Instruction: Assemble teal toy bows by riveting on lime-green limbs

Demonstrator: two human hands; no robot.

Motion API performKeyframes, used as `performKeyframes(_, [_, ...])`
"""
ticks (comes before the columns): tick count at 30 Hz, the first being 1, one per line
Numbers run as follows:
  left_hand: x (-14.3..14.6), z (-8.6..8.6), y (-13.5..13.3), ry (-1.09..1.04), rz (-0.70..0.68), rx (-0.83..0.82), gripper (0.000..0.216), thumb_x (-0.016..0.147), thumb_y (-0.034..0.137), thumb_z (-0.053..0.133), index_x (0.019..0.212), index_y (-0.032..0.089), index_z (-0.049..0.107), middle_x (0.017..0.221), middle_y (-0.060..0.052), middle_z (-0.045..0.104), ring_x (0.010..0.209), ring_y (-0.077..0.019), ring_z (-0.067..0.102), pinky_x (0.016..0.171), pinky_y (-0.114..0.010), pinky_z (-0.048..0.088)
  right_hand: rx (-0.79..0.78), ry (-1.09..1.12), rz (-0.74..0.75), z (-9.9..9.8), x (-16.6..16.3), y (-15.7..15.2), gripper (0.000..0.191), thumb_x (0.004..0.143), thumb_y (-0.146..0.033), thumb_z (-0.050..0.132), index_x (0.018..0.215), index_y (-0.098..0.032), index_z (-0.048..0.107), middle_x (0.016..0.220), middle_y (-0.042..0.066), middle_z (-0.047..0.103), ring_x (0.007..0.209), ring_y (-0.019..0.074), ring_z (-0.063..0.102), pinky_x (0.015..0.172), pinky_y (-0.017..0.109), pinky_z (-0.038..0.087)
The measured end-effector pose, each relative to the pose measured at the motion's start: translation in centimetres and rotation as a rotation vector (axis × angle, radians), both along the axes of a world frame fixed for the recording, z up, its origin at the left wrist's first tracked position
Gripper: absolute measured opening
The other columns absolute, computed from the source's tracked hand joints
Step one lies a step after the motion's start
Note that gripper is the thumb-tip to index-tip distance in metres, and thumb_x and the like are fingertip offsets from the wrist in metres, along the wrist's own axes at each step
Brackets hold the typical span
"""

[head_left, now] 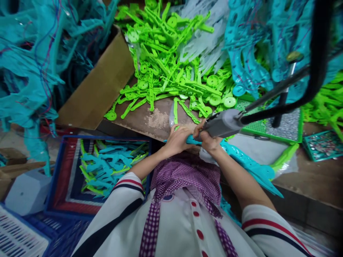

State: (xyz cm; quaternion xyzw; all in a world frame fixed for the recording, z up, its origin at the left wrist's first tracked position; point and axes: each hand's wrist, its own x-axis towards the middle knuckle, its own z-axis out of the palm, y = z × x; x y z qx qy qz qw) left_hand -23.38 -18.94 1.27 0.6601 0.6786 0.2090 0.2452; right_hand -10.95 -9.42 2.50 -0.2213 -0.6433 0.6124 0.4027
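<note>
My left hand (177, 140) is closed on the near end of a teal plastic toy sword piece (249, 165) at the workbench's front edge. The piece's long blade runs down to the right past my right forearm. My right hand (208, 140) grips a grey powered screwdriver (223, 124) that hangs from a black cable, its nose pointing at the teal piece between my hands. A single green plastic strip (175, 111) lies just beyond my left hand.
A heap of green plastic parts (171, 60) fills the bench's back. Teal parts (29, 71) hang at left and upper right. A cardboard box (99, 89) stands at left. A blue crate (64, 185) below holds assembled teal-green pieces. Green screw trays (289, 125) sit at right.
</note>
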Motion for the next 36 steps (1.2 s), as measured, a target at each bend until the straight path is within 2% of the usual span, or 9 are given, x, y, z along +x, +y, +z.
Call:
performKeyframes(5, [-0.1,0.0,0.0,0.002,0.011,0.008,0.038,0.083,0.044,0.079,0.115,0.025,0.069,0.113,-0.004,0.073,0.118,-0.0273,0.061,0.118,-0.049,0.023,0.143,-0.028,-0.104,1.0,-0.3,-1.0,0.046,0.080,-0.074,0.059,0.085,-0.028,0.062,0.059,-0.002,0.051,0.048,0.0158,0.052,0.050,0.036,0.054])
performKeyframes(10, [-0.1,-0.1,0.1,0.022,0.012,-0.010,0.049,0.080,0.048,0.082,0.122,0.027,0.068,0.119,-0.005,0.073,0.122,-0.0295,0.060,0.119,-0.052,0.022,0.143,0.029,-0.519,3.7,-2.2,-1.3,0.050,0.091,-0.072,0.049,0.116,-0.031,0.063,0.073,0.002,0.059,0.068,0.0229,0.068,0.062,0.043,0.059])
performKeyframes(13, [-0.3,0.4,0.0,0.032,-0.011,-0.019,0.051,0.081,0.050,0.081,0.123,0.026,0.066,0.118,-0.005,0.073,0.120,-0.0294,0.061,0.119,-0.053,0.022,0.230,0.066,-0.677,5.2,-1.3,2.4,0.051,0.093,-0.072,0.047,0.116,-0.029,0.062,0.074,0.001,0.060,0.062,0.0208,0.067,0.056,0.039,0.056])
performKeyframes(17, [-0.5,1.3,1.0,0.123,-0.129,-0.026,0.050,0.082,0.058,0.077,0.117,0.023,0.065,0.116,-0.007,0.071,0.117,-0.0311,0.059,0.116,-0.055,0.023,0.322,0.165,-0.862,4.8,2.7,11.2,0.051,0.083,-0.076,0.058,0.084,-0.025,0.060,0.058,-0.004,0.052,0.042,0.0123,0.052,0.044,0.031,0.047])
performKeyframes(19, [-0.2,1.4,2.1,0.162,-0.201,-0.009,0.051,0.082,0.059,0.076,0.114,0.022,0.064,0.118,-0.009,0.069,0.117,-0.0315,0.058,0.113,-0.052,0.026,0.308,0.163,-0.827,3.4,4.6,14.9,0.056,0.074,-0.079,0.066,0.074,-0.025,0.055,0.054,-0.004,0.050,0.038,0.0106,0.048,0.038,0.029,0.041])
performKeyframes(21, [0.2,1.3,3.3,0.153,-0.283,-0.023,0.047,0.084,0.056,0.076,0.114,0.022,0.065,0.118,-0.008,0.070,0.116,-0.0300,0.058,0.108,-0.047,0.032,0.269,0.133,-0.812,1.8,5.8,17.1,0.056,0.076,-0.079,0.064,0.077,-0.025,0.055,0.055,-0.005,0.050,0.041,0.0122,0.052,0.040,0.029,0.043])
performKeyframes(25, [0.8,0.7,4.7,0.116,-0.333,-0.095,0.037,0.085,0.050,0.076,0.110,0.024,0.068,0.112,-0.004,0.071,0.115,-0.0285,0.060,0.098,-0.042,0.037,0.199,0.086,-0.810,-0.6,6.9,17.9,0.056,0.083,-0.081,0.054,0.087,-0.025,0.057,0.061,-0.002,0.053,0.058,0.0187,0.064,0.054,0.035,0.052])
performKeyframes(32, [0.7,0.3,4.4,0.079,-0.278,-0.065,0.039,0.082,0.051,0.078,0.110,0.025,0.069,0.113,-0.002,0.073,0.113,-0.0264,0.061,0.095,-0.040,0.037,0.254,0.076,-0.743,-0.2,7.2,18.2,0.055,0.079,-0.083,0.060,0.087,-0.028,0.056,0.056,-0.002,0.050,0.047,0.0150,0.051,0.044,0.034,0.040])
performKeyframes(36, [0.8,0.4,4.4,0.081,-0.273,-0.073,0.039,0.081,0.050,0.079,0.109,0.025,0.069,0.114,-0.002,0.073,0.114,-0.0267,0.061,0.096,-0.041,0.036,0.253,0.105,-0.682,-0.5,7.2,18.2,0.052,0.081,-0.079,0.061,0.087,-0.027,0.057,0.056,-0.002,0.049,0.049,0.0164,0.054,0.046,0.034,0.039])
